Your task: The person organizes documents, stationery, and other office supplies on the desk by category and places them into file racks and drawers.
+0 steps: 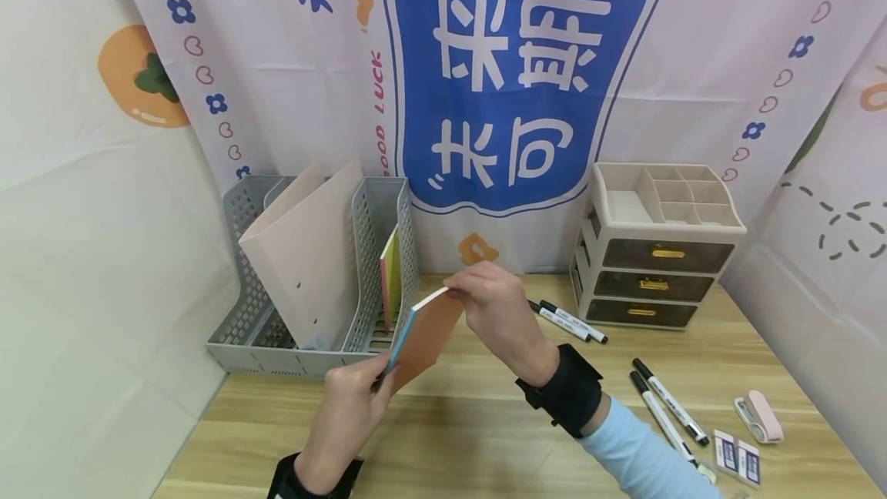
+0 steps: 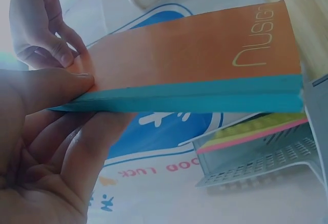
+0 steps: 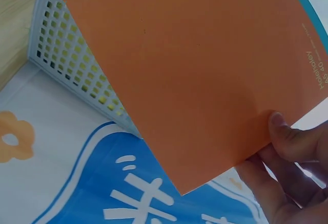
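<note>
An orange notebook (image 1: 431,333) with a blue spine is held up above the table, tilted, just right of the grey file rack (image 1: 298,364). My left hand (image 1: 355,399) grips it by the spine at the near end; in the left wrist view the thumb lies on the orange cover (image 2: 195,49) and the fingers are underneath. At the far upper corner my right hand (image 1: 495,310) pinches the edge between thumb and fingers. In the rack, a beige folder (image 1: 315,260) leans in the wide left slot. A thin yellow and pink notebook (image 1: 392,276) stands in the narrow right slot.
A beige drawer organizer (image 1: 668,283) stands at the back right. Black-capped white markers (image 1: 564,320) lie in front of it, with more markers (image 1: 671,403) nearer me. A pink and white rounded item (image 1: 760,416) and two small eraser-like blocks (image 1: 738,456) lie at the right.
</note>
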Available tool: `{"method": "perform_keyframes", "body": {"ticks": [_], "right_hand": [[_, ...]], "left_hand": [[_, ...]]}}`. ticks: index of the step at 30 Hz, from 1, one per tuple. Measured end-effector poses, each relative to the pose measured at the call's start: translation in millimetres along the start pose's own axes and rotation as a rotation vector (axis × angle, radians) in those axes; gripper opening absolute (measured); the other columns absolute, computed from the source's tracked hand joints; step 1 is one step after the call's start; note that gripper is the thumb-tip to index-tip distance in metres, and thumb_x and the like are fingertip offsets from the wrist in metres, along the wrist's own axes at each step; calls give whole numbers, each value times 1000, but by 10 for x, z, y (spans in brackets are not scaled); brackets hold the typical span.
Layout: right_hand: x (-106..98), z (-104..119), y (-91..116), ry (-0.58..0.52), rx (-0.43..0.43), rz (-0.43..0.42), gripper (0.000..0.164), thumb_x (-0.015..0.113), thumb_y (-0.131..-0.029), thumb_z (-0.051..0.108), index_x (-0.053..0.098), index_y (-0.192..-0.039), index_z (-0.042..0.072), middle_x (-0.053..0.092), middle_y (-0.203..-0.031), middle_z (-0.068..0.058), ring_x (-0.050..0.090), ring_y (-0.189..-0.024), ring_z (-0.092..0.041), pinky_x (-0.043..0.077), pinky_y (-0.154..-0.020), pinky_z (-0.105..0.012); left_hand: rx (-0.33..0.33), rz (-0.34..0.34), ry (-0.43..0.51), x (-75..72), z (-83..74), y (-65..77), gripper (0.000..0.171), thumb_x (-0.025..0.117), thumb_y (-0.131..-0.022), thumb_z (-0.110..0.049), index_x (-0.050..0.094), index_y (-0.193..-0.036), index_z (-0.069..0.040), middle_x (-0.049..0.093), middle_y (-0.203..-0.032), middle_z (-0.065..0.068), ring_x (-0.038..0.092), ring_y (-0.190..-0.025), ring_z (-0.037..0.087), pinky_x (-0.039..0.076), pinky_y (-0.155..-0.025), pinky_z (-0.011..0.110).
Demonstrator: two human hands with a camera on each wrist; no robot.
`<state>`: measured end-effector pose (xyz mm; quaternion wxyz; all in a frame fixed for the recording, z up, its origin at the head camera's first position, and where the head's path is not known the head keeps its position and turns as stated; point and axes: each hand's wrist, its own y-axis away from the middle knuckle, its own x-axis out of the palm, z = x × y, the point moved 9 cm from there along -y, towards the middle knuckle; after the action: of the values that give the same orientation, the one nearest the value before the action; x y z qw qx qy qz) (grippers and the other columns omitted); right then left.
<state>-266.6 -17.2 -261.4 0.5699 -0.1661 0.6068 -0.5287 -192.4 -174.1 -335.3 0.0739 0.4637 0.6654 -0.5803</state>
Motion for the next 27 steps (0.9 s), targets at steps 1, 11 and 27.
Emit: {"method": "perform_keyframes", "body": {"ticks": [1, 11, 27], "right_hand": [[2, 26, -25, 4, -7, 6, 13, 80, -79, -2, 78, -88, 6, 74, -81, -3, 68, -81, -16, 57, -73, -25], [84, 215, -270, -31, -73, 56, 13, 76, -81, -6, 78, -89, 5, 75, -84, -4, 68, -82, -15, 57, -77, -24], [355, 383, -544, -45, -142, 117, 15, 74, -84, -5, 78, -94, 5, 75, -88, -4, 67, -86, -15, 57, -79, -21]], "left_hand": [[9, -13, -5, -28, -5, 4, 25, 79, -71, 13, 76, -90, -2, 76, -78, 10, 74, -65, 15, 54, -56, 14], [25, -100, -34, -295, 17, 12, 26, 81, -69, 14, 75, -91, 0, 76, -78, 15, 74, -63, 18, 55, -54, 16], [-26, -156, -89, -565, 188, -26, 22, 78, -70, 16, 74, -88, 4, 74, -73, 18, 71, -54, 21, 52, -46, 19]]}}
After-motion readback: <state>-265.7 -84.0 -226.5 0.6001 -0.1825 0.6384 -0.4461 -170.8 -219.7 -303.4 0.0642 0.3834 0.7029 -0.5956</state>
